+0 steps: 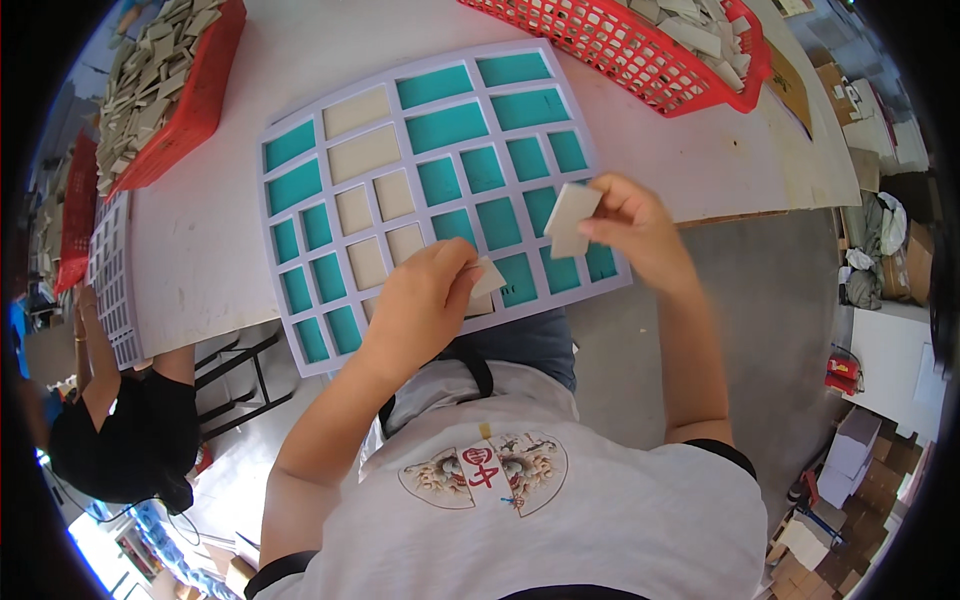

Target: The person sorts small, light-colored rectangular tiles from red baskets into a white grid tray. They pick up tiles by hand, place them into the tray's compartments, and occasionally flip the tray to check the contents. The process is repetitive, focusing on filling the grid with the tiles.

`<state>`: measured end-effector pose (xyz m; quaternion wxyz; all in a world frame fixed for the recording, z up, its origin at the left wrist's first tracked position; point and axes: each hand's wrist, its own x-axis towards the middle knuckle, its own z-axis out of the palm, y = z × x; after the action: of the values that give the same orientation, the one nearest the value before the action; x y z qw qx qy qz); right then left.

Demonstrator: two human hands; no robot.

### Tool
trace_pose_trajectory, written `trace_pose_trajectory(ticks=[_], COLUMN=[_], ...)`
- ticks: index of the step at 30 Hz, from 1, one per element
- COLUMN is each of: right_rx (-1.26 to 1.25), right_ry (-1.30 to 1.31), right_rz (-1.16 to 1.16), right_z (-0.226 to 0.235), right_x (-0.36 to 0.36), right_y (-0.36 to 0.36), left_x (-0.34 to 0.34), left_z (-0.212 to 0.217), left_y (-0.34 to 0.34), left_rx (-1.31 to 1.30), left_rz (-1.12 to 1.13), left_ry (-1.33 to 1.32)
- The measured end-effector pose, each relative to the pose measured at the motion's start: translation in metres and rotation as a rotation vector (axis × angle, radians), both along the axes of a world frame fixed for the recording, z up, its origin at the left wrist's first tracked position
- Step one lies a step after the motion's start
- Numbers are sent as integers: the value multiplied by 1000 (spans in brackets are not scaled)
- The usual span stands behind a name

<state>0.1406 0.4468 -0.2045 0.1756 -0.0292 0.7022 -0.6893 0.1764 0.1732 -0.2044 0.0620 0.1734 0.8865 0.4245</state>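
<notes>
A lilac divided tray [410,165] with teal-bottomed compartments lies at the table's front edge, over my lap. Flat beige pieces [363,152] fill several compartments in its second column and part of the third. Over the tray's near edge, my left hand [430,290] is closed, pinching a small beige tile [488,278] between thumb and fingers. My right hand [635,225], above the tray's right side, grips beige tiles [573,215] by one end; they overlap, and I cannot tell exactly how many there are. The lower compartments are partly hidden by my left hand.
A red perforated basket [610,50] of beige pieces stands at the back right. Another red basket [205,110] of pieces sits at the left. Farther left, a person in black [125,430] reaches toward another divided tray [112,280]. Boxes [850,465] line the right side.
</notes>
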Motion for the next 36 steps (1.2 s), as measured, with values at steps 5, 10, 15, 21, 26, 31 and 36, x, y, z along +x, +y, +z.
trace_pose_trajectory(ticks=[5, 10, 15, 21, 26, 31, 36], right_rx=[89, 99, 460, 390, -11, 239, 425], right_ry=[-2, 21, 325, 424, 76, 227, 473], right_rz=[96, 135, 204, 129, -129, 2, 202], right_z=[-21, -23, -18, -26, -27, -25, -9], right_x=[12, 10, 20, 24, 22, 25, 17], right_y=[-5, -1, -7, -2, 20, 11, -3], left_x=[1, 3, 9, 5, -2, 8, 24], left_z=[-3, 2, 9, -7, -29, -31, -30], left_y=[-1, -7, -5, 18, 36, 40, 32], left_rx=[5, -95, -6, 118, -9, -51, -205], left_rz=[-18, -1, 22, 0, -32, -102, -146], left_ry=[188, 43, 24, -27, 200, 284, 343])
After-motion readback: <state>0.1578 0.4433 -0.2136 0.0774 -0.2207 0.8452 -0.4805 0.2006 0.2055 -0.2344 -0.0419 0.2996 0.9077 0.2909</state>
